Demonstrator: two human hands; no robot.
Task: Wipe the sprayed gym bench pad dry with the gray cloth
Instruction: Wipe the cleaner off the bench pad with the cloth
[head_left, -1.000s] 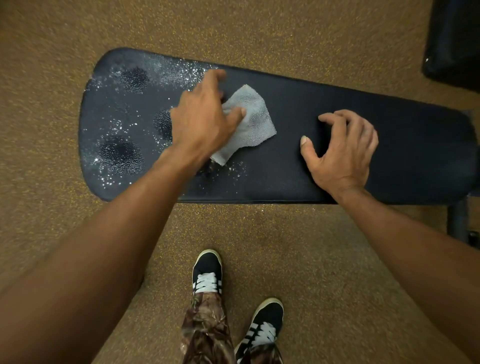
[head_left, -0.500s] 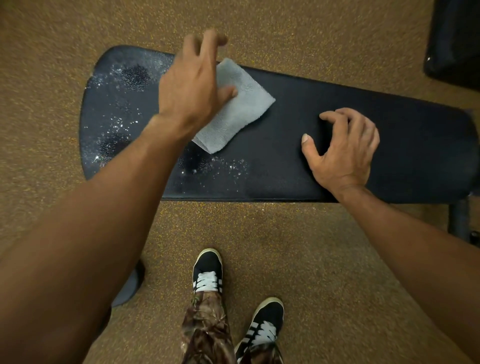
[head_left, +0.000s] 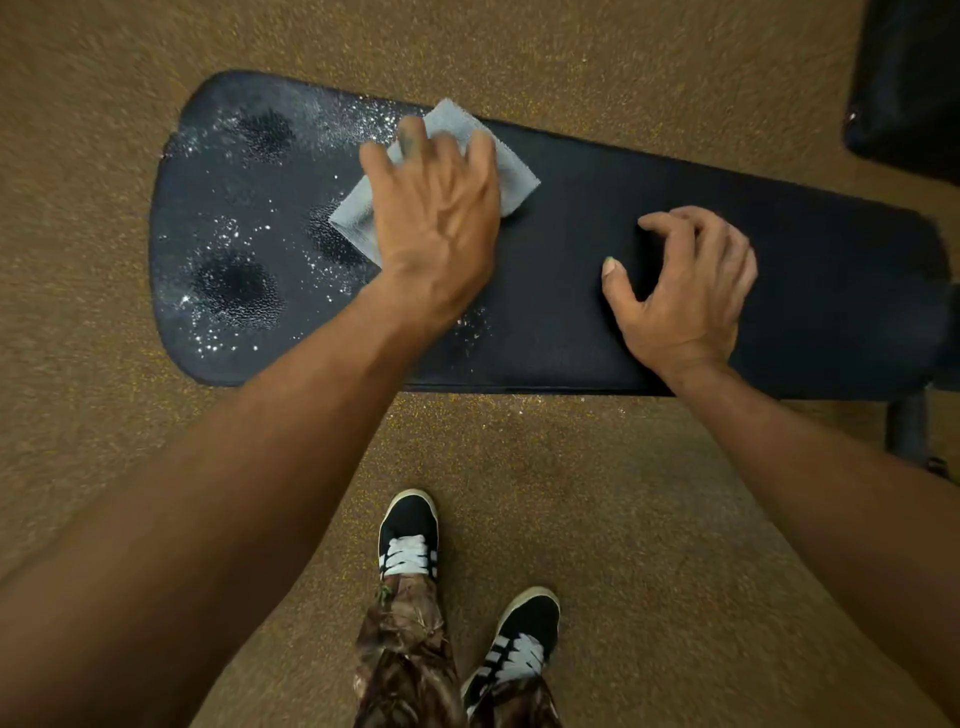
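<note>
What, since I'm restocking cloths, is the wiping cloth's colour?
Plain light gray; the cloth shows best in the head view, under the left hand.

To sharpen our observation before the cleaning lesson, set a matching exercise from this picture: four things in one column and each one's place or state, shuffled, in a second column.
Column A
1. gray cloth
2. left hand
3. right hand
4. wide end of the bench pad

Column B
a. speckled with spray droplets
b. rests on the dry stretch of the pad, holding nothing
c. presses down on the cloth
d. lies on the pad, partly covered by a hand

Pairs: 1-d, 2-c, 3-b, 4-a
</note>
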